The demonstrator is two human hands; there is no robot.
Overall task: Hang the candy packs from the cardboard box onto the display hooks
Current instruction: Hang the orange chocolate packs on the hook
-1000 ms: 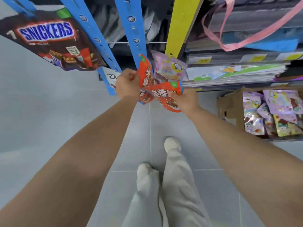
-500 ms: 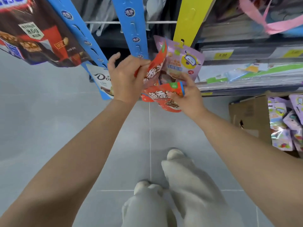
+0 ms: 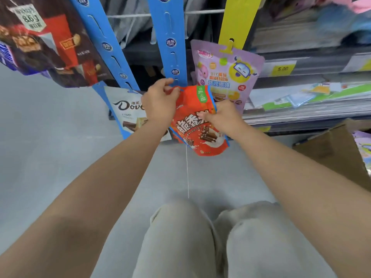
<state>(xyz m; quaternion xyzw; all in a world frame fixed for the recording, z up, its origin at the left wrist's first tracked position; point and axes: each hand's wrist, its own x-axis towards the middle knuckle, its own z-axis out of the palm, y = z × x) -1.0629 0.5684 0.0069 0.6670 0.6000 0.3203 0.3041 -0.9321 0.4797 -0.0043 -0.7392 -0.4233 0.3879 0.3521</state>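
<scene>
The orange candy pack [image 3: 197,125] hangs in front of the person at the lower end of the middle blue display strip [image 3: 170,37], with its top edge touching the strip's lowest slot. The left hand [image 3: 160,103] pinches the pack's top left corner, thumb and fingers curled tight on the foil. The right hand [image 3: 222,115] grips the pack's right edge about halfway down, its fingers curled round it. The left fingers hide the slot, so it cannot be told whether the pack sits on a hook.

Just right of the pack, a purple candy pack [image 3: 226,65] hangs from a hook on a yellow strip [image 3: 236,19]. To the left, a white Dove pack [image 3: 128,111] hangs low on a 2nd blue strip [image 3: 104,43], and a large dark chocolate bag [image 3: 46,43] fills the upper left corner.

Behind the strips runs a dark shelf unit. Its right side carries flat stacks of paper goods [image 3: 301,101] and a yellow price label [image 3: 282,68] reading 5.00. The cardboard box [image 3: 337,151] stands on the floor at the right edge, below that shelf and well apart from the hands, with a bit of purple packaging showing inside.

The floor [image 3: 60,137] is pale grey tile, with 1 thin grout line running toward the person's knees [image 3: 180,237] in light grey trousers
</scene>
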